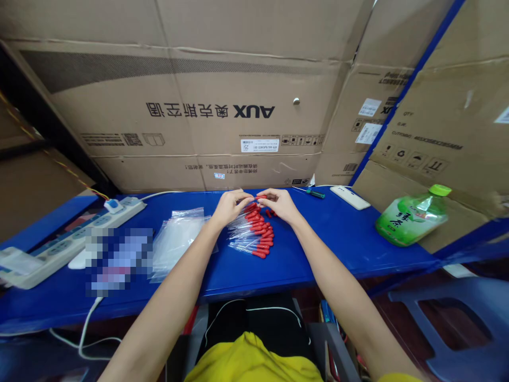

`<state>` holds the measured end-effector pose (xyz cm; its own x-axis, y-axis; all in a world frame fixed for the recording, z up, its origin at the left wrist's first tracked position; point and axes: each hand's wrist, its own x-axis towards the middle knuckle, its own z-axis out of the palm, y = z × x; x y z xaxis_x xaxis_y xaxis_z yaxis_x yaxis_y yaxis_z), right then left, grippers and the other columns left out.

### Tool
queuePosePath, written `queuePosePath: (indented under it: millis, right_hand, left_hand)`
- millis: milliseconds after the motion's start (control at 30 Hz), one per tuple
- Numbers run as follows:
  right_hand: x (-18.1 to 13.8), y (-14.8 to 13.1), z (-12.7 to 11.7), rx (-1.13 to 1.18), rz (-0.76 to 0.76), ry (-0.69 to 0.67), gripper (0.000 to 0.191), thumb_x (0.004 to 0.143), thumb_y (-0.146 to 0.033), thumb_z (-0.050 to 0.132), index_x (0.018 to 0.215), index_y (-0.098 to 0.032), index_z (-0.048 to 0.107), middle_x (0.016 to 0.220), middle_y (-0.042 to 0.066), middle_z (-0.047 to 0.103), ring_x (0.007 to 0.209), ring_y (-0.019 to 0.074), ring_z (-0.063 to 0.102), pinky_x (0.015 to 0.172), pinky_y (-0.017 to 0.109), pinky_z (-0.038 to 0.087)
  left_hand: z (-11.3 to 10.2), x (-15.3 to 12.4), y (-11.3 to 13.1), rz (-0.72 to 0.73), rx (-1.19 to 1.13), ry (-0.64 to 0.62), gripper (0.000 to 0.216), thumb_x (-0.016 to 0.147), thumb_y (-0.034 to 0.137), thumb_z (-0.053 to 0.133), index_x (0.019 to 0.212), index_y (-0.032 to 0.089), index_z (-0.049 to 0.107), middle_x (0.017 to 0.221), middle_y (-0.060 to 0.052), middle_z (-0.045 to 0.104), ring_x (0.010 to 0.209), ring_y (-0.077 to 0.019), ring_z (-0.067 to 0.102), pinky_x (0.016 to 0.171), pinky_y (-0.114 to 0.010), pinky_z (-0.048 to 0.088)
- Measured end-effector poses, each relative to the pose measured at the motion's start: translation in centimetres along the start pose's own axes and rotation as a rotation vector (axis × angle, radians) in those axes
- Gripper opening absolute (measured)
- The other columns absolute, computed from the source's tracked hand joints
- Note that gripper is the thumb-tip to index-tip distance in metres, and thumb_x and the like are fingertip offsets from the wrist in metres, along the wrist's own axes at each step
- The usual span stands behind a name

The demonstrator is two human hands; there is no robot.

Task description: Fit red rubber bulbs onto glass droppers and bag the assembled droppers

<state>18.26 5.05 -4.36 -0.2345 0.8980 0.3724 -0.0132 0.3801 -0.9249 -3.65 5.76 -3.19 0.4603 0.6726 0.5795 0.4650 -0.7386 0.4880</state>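
Note:
Above the pile, the fingertips of my right hand [281, 205] pinch a red rubber bulb [260, 197] of a dropper. My left hand [230, 207] is closed just to its left, fingertips pressed together on what looks like the clear tube of that dropper; the tube itself is mostly hidden. Right below both hands, many droppers [259, 233] with red bulbs and clear tubes lie fanned out, bulbs to the right. A few loose red bulbs [270, 213] sit beside the pile, under my right hand.
Clear plastic bags [178, 239] lie left of the pile, near a blurred phone [123, 260] and a white power strip [79, 239]. Along the back right are a green screwdriver [314, 193], a white phone-like slab [350, 197] and a green tea bottle [411, 217]. Cardboard [199, 79] walls the blue table.

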Motion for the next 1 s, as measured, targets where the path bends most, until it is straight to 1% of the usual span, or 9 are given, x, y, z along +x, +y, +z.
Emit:
queuePosePath:
  millis: [133,200,300,367,467,600,767,1000]
  right_hand:
    - [0.15,-0.01,-0.49,0.022,0.029,0.006,0.041,0.071,-0.050,0.086,0.096,-0.019,0.077,0.081,0.005,0.079,0.076,0.0225,0.077,0.080,0.038,0.065]
    - [0.17,-0.14,-0.76,0.035,0.027,0.020,0.040,0.071,-0.050,0.087,0.094,-0.019,0.077,0.082,0.006,0.079,0.076,0.0226,0.077,0.079,0.038,0.065]
    - [0.12,-0.36,-1.00,0.043,0.006,0.041,0.040,0.069,-0.050,0.088,0.093,-0.019,0.077,0.086,0.007,0.080,0.078,0.0230,0.077,0.080,0.038,0.064]
    - [0.07,-0.43,-1.01,0.037,0.005,0.041,0.040,0.068,-0.050,0.088,0.092,-0.019,0.078,0.086,0.007,0.081,0.078,0.0236,0.078,0.080,0.039,0.064]
    - [-0.02,-0.39,-0.86,0.034,0.016,0.032,0.039,0.068,-0.049,0.089,0.090,-0.019,0.079,0.083,0.006,0.080,0.078,0.0245,0.078,0.081,0.040,0.065]
    - [-0.08,-0.16,-0.63,0.038,0.014,0.031,0.039,0.068,-0.048,0.089,0.089,-0.018,0.079,0.082,0.007,0.080,0.077,0.0247,0.077,0.081,0.041,0.065]
    - [-0.16,-0.09,-0.48,0.026,0.030,0.027,0.041,0.066,-0.050,0.089,0.088,-0.017,0.079,0.080,0.006,0.079,0.075,0.0232,0.077,0.079,0.038,0.065]
    - [-0.26,-0.34,-0.27,0.042,0.053,0.000,0.042,0.066,-0.049,0.089,0.090,-0.017,0.079,0.081,0.006,0.080,0.077,0.0239,0.078,0.079,0.037,0.064]
  left_hand:
    - [-0.05,0.17,0.19,-0.025,0.014,0.055,0.035,0.096,0.048,0.062,0.103,0.019,0.081,0.093,-0.008,0.075,0.079,-0.0188,0.064,0.074,-0.030,0.045]
    - [-0.04,0.22,0.40,-0.063,-0.022,0.029,0.036,0.096,0.048,0.061,0.101,0.018,0.080,0.094,-0.007,0.076,0.078,-0.0182,0.064,0.073,-0.029,0.045]
    - [-0.02,0.19,0.58,-0.105,-0.077,-0.061,0.042,0.102,0.047,0.051,0.099,0.016,0.079,0.092,-0.005,0.078,0.078,-0.0182,0.066,0.077,-0.029,0.046]
    - [-0.05,0.12,0.56,-0.092,-0.096,-0.097,0.044,0.104,0.045,0.046,0.097,0.015,0.078,0.094,-0.005,0.078,0.082,-0.0194,0.068,0.080,-0.029,0.047]
    - [-0.18,0.02,0.51,-0.057,-0.113,-0.093,0.043,0.103,0.045,0.048,0.096,0.015,0.078,0.097,-0.007,0.079,0.086,-0.0210,0.070,0.080,-0.029,0.048]
    - [-0.43,0.02,0.72,-0.026,-0.096,-0.095,0.042,0.103,0.044,0.049,0.097,0.015,0.079,0.097,-0.008,0.079,0.086,-0.0215,0.071,0.082,-0.029,0.049]
    - [-0.50,0.13,0.69,0.012,-0.077,-0.127,0.042,0.103,0.043,0.048,0.097,0.015,0.079,0.094,-0.008,0.079,0.087,-0.0219,0.071,0.084,-0.030,0.050]
    - [-0.46,0.05,0.38,0.010,-0.107,-0.144,0.042,0.102,0.046,0.051,0.099,0.016,0.079,0.096,-0.008,0.079,0.087,-0.0219,0.071,0.084,-0.030,0.050]
